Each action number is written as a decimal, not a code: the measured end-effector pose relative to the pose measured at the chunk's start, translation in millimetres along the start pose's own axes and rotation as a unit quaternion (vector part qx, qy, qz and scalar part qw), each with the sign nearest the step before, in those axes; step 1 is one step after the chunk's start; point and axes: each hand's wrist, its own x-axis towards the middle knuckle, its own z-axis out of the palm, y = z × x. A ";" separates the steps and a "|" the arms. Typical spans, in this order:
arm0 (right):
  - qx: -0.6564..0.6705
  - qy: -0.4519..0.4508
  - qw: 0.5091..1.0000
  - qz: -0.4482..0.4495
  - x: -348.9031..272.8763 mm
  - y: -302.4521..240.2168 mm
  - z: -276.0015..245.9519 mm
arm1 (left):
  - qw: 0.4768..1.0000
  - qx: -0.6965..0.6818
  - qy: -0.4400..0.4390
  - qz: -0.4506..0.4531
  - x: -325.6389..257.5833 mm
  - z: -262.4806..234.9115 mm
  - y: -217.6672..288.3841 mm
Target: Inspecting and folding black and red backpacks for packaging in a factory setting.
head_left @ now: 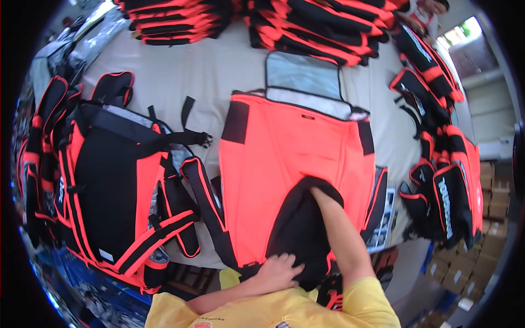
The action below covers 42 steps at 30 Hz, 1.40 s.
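A large orange and black backpack (257, 164) lies flat before me, its black-edged opening toward my body. At its far end, a flap with a pale see-through panel (303, 74) is spread out. My left hand (278, 271) is curled on the near black fabric, its fingers bent over the edge of the opening. Into that opening reaches my right forearm (347, 240); the right hand itself is hidden inside the black cloth, so its fingers do not show.
Another orange and black backpack (112, 180) with loose straps and a buckle (205, 140) lies left. Stacked orange and black pieces (322, 30) stand at the far side. More bags (456, 191) lie right, near cardboard boxes (459, 273) on the floor. Another person (426, 16) is at far right.
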 end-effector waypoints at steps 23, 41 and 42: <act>-0.817 0.046 -0.143 -0.556 -44.9 62.7 97.0 | 0.881 0.213 0.337 -0.256 102.7 -113.5 -272.3; -0.870 -0.071 -0.173 -0.457 11.9 179.9 167.9 | 0.875 0.201 0.360 -0.254 101.8 -111.2 -283.8; -0.858 -0.070 -0.177 -0.476 14.7 172.7 163.9 | 0.869 0.221 0.360 -0.258 98.1 -109.5 -286.5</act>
